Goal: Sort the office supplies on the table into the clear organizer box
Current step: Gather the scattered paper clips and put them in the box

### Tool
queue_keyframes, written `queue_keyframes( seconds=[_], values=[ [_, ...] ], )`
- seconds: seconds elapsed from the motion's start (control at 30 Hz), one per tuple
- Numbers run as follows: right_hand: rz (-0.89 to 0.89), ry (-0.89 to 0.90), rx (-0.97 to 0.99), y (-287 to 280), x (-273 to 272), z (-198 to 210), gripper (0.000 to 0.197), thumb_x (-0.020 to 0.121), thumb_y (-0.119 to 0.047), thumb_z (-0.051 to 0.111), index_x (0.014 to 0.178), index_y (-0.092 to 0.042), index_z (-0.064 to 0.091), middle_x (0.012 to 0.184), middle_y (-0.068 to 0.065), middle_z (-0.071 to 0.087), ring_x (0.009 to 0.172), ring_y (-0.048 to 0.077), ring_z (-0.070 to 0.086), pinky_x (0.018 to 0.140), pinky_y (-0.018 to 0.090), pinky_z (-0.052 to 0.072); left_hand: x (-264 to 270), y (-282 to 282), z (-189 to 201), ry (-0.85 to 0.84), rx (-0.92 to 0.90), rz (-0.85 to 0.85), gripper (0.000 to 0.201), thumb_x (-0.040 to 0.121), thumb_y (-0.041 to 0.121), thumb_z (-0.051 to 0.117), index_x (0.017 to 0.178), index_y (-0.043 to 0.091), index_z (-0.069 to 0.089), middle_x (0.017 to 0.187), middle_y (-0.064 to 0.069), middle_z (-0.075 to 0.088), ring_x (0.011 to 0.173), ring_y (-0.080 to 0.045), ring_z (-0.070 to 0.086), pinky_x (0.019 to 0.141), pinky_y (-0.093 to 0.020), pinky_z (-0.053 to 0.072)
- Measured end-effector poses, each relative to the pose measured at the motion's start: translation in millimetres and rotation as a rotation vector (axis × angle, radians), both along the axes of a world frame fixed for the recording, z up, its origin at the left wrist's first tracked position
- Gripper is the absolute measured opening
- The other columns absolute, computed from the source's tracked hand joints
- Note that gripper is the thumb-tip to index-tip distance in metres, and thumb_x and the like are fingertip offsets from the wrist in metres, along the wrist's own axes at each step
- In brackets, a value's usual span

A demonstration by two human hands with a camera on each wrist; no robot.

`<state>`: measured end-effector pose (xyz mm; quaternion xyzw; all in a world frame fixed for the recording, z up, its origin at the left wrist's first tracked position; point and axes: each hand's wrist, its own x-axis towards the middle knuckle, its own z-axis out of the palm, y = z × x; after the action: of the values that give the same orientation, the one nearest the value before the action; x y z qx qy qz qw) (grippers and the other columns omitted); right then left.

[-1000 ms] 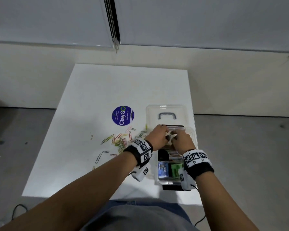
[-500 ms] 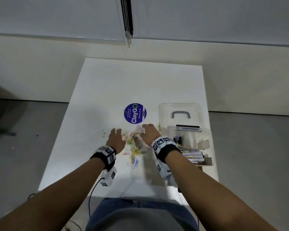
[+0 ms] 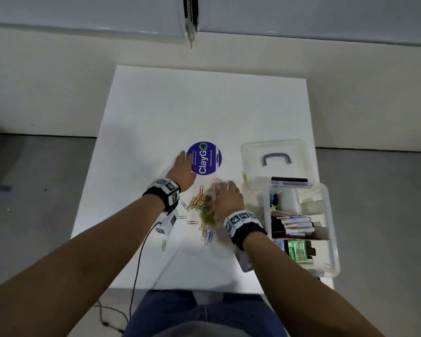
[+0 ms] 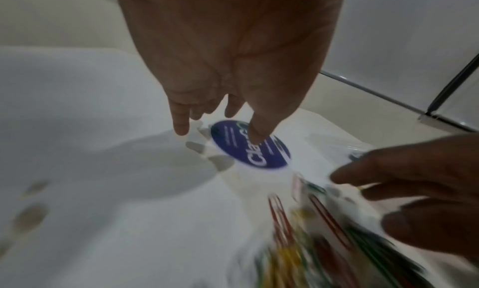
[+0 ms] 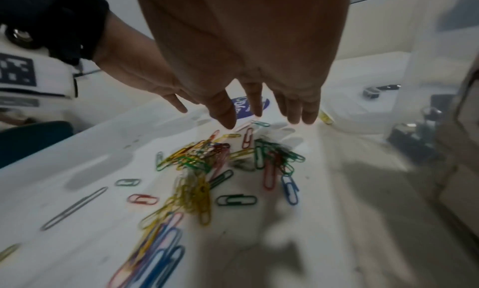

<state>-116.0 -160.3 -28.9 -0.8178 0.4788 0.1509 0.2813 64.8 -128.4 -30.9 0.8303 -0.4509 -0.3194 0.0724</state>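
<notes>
A: Office supplies, and the square white table point(image 3: 170, 113) carries them all.

B: On its right edge stands the clear plastic organizer box point(image 3: 332, 242), already holding markers, a green item and some dark clips in its compartments. Its clear lid with a grey handle point(image 3: 276, 155) lies flat just beyond it.

A: Both of the person's arms stretch over the table, each wrist in a black band with checkered markers. The left hand point(image 3: 181, 170) has its grip apart, fingers straight and spread, holding nothing.

B: In the left wrist view its fingertips point(image 4: 181, 126) sit low over the table, at the rim of the round purple ClayGo sticker point(image 3: 204, 158). Touching or not, I can't tell.

A: The right hand point(image 3: 227, 198) has its grip apart as well, fingers straight and pointing down, nothing in it.

B: It's over the far right side of the heap of coloured paper clips point(image 5: 207, 159), which lies on the table between the two hands, left of the box and just nearer than the sticker. Yellow, green, red, blue, all tangled.

A: A few loose ones trail toward the person, including a stray pale green clip point(image 3: 164, 245) well apart from the heap.
</notes>
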Motion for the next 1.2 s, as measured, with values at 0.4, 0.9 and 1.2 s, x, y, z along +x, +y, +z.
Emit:
queue_keyframes(
  seconds=[0.4, 0.9, 1.2],
  values=[
    [0.025, 0.037, 0.002, -4.8, 7.4, 1.6, 0.060, 0.090, -0.022, 0.054, 0.145, -0.012, 0.033, 0.145, 0.015, 0.039, 0.132, 0.033, 0.041, 0.107, 0.042, 0.035, -37.5, 24.5, -20.8, -0.052, -0.007, -0.408, 0.063, 0.097, 0.023, 0.049, 0.151, 0.007, 0.022, 0.161, -0.016, 0.009, 0.147, -0.033, 0.017, 0.120, -0.043, 0.023],
    [0.082, 0.081, 0.017, 20.0, -24.3, 4.5, 0.077, 0.085, -0.031, 0.064, 0.148, -0.019, 0.021, 0.149, 0.015, 0.024, 0.131, 0.036, 0.035, 0.106, 0.047, 0.037, -29.0, 181.1, 3.0, 0.068, 0.251, -0.106, 0.070, 0.071, 0.014, 0.082, 0.122, 0.010, 0.034, 0.115, -0.012, 0.041, 0.083, -0.032, 0.059, 0.073, -0.036, 0.048],
    [0.196, 0.070, 0.014, 37.4, -5.6, 3.3, 0.081, 0.075, -0.025, 0.076, 0.140, -0.012, 0.030, 0.136, 0.015, 0.033, 0.125, 0.034, 0.039, 0.094, 0.043, 0.046, -32.2, 116.3, 4.3, 0.100, 0.100, -0.117, 0.058, 0.081, 0.015, 0.074, 0.126, 0.011, 0.037, 0.123, -0.013, 0.044, 0.095, -0.029, 0.058, 0.081, -0.034, 0.045]
  ],
)
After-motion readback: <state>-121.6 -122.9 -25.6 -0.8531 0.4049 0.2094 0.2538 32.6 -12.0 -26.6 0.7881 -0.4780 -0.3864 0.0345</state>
